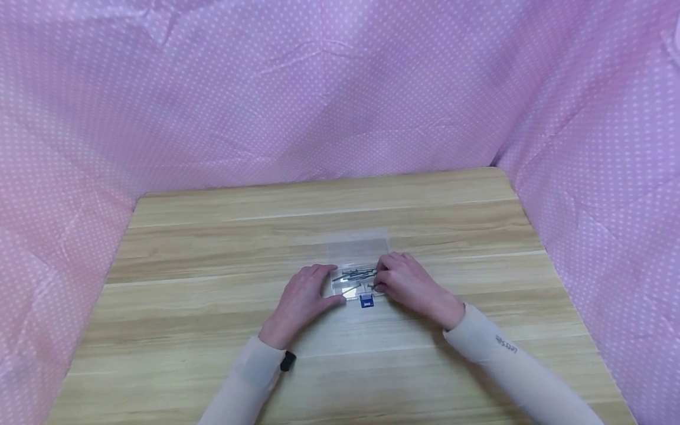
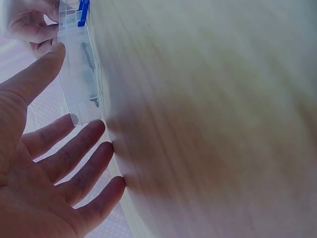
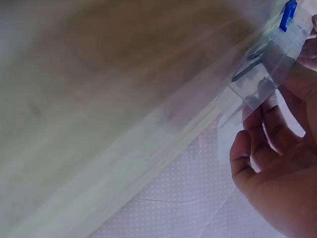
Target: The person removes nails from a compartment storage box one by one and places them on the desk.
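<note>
A clear plastic box (image 1: 349, 297) with a blue latch (image 1: 366, 300) at its front stands on the table, its clear lid (image 1: 358, 243) folded back. Dark metal screws (image 1: 355, 275) lie bunched towards the back of the box, and a single screw (image 1: 351, 290) slants in the front left part. My left hand (image 1: 303, 298) holds the box's left end, thumb at the front and index fingertip at the back corner; other fingertips rest on the tabletop. Reaching in at the right end, my right hand (image 1: 406, 283) pinches a short dark screw (image 1: 370, 287), its far end hidden by the fingers.
The wood-grain table (image 1: 212, 236) extends around the box on all sides. Pink dotted cloth (image 1: 319, 88) hangs behind it and along both sides. A black band part (image 1: 287, 361) shows at the left sleeve.
</note>
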`<action>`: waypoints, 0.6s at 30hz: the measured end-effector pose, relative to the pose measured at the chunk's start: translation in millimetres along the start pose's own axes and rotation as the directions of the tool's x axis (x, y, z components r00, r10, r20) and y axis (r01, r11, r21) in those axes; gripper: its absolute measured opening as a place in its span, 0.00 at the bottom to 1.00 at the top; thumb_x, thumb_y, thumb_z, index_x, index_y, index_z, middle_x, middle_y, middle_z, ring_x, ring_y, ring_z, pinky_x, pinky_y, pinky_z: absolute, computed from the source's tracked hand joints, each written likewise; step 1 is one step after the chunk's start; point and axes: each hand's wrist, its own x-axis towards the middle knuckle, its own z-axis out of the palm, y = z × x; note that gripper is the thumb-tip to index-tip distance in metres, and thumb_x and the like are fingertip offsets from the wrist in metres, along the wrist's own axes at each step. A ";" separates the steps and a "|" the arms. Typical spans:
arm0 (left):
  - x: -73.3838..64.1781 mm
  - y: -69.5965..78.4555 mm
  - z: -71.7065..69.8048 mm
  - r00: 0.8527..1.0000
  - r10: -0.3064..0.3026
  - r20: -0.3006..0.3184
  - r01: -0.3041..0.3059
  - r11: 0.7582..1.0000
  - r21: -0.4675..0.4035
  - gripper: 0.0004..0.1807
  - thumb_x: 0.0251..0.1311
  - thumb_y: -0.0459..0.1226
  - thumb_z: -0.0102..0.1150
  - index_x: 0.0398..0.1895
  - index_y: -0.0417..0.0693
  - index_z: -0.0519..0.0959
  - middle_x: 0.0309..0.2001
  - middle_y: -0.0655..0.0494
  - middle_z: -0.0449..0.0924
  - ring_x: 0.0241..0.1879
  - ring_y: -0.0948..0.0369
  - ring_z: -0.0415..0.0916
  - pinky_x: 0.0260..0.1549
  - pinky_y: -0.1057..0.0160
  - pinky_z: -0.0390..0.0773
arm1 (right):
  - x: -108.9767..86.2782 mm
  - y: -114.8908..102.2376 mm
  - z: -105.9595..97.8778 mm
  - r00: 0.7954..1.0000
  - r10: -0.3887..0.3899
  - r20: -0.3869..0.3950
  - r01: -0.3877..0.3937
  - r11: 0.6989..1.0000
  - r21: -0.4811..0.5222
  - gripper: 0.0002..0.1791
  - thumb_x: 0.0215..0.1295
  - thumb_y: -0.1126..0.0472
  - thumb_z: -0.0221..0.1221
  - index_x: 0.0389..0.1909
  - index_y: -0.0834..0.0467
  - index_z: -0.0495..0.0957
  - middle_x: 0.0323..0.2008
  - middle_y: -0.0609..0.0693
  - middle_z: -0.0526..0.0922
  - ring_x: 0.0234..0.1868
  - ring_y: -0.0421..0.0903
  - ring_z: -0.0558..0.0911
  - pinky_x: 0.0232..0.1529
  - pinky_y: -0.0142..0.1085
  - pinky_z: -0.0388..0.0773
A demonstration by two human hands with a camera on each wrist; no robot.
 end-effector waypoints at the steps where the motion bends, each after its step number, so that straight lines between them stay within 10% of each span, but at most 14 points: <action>1: 0.1 0.2 0.1 1.000 -0.005 0.003 0.005 1.000 -0.001 0.40 0.54 0.55 0.77 0.67 0.45 0.77 0.60 0.46 0.81 0.60 0.47 0.76 0.62 0.47 0.76 | -1.0 1.3 0.6 1.000 -0.005 -0.003 0.005 1.000 0.011 0.03 0.60 0.59 0.74 0.34 0.52 0.90 0.39 0.45 0.81 0.41 0.46 0.78 0.41 0.40 0.71; 18: -0.3 2.5 2.0 1.000 -0.025 -0.001 0.025 1.000 -0.003 0.40 0.53 0.55 0.77 0.67 0.46 0.77 0.60 0.48 0.82 0.59 0.48 0.77 0.60 0.48 0.77 | -10.5 5.4 -2.4 0.997 -0.034 -0.072 0.045 0.986 0.164 0.05 0.65 0.59 0.70 0.41 0.51 0.87 0.45 0.45 0.86 0.53 0.49 0.81 0.61 0.50 0.75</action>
